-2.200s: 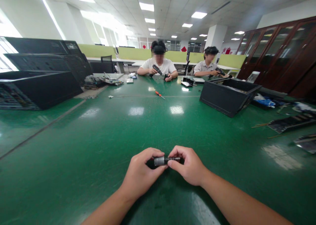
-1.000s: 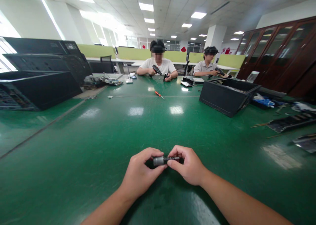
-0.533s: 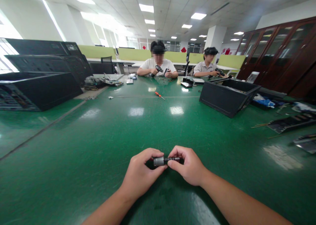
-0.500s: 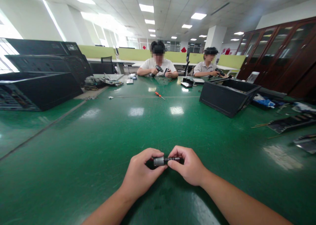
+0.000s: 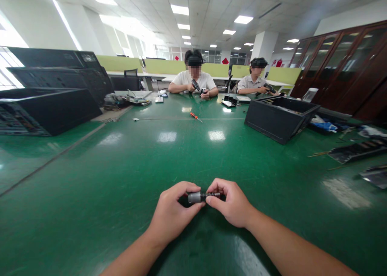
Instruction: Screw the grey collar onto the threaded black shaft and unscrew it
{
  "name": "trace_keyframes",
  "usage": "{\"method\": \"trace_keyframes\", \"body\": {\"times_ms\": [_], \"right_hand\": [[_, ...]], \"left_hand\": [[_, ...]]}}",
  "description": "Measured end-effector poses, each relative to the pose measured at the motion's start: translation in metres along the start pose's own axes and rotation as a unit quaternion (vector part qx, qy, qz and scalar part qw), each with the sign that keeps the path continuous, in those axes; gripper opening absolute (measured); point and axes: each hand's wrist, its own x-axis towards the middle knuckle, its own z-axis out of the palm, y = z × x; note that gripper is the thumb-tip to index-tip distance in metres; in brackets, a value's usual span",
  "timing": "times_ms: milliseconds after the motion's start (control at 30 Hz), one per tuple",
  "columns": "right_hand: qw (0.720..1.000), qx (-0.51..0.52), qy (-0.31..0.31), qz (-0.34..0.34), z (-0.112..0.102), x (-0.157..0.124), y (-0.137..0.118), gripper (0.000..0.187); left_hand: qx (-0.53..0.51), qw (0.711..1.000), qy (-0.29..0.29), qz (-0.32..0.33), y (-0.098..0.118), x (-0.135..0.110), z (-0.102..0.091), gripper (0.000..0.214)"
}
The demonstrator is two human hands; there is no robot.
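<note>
Between my hands, just above the green table, is what looks like a small motor: a grey metal cylinder with a dark, spiral-grooved shaft pointing right. My left hand is closed round the cylinder, thumb below and index finger above. The fingers of my right hand pinch the shaft near its tip. It lies roughly level, its far side hidden by my fingers.
An orange screwdriver lies mid-table. Black computer cases stand at left and right, with loose parts beside the left one. Metal pieces lie at far right. Two people opposite hold power drills.
My hands and the small motor stay almost still. Across the table, the person in the middle has lowered the drill's tip slightly towards the dark piece in the other hand.
</note>
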Motion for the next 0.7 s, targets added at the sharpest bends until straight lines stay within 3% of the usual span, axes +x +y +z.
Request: {"method": "trace_keyframes", "body": {"times_ms": [700], "right_hand": [[1.0,-0.006,-0.001,0.004,-0.0012,0.0,0.0002,0.006]], "left_hand": [[-0.002,1.0,0.006,-0.009,0.0021,-0.0006,-0.0005,0.017]]}}
